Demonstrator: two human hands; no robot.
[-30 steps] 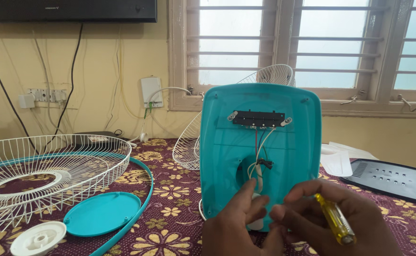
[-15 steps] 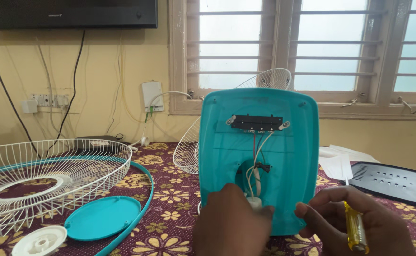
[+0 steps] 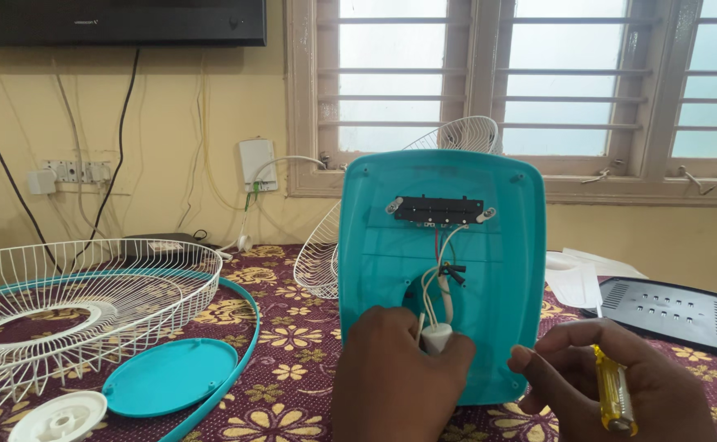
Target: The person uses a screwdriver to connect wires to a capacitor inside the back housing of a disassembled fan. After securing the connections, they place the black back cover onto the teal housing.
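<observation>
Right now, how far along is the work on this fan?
Done: the wire guard and round teal cover lie detached on the table. In hand: the left hand holds a white part on the wires, against the upright teal base; the right hand holds a yellow screwdriver. Left: the base's wiring hangs exposed.
</observation>
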